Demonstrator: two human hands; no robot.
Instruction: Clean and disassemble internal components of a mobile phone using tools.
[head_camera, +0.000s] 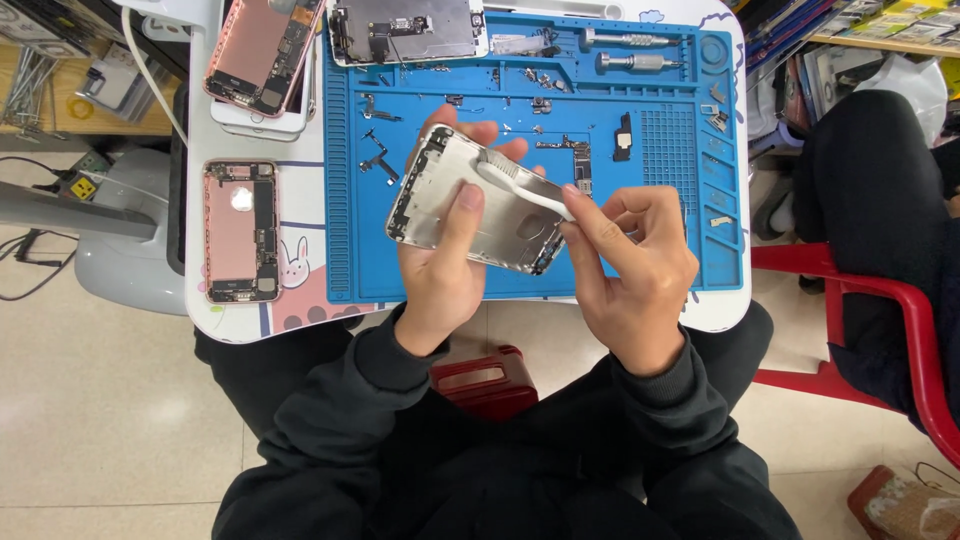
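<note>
Silver phone housing (480, 205) (held in both hands) above the blue mat (660, 190).

silver phone housing (478, 205) | white brush (522, 186) | blue mat (650, 200) | pink phone (240, 230) | red chair (880, 330)

A phone housing (478, 200) is held above the work mat (690, 200) between the left hand (445, 260) and right hand (630, 270). An opened phone (240, 230) is placed left of the mat; two screwdrivers (630, 50) are laid at its far edge, a chair (880, 330) to the right.
</note>
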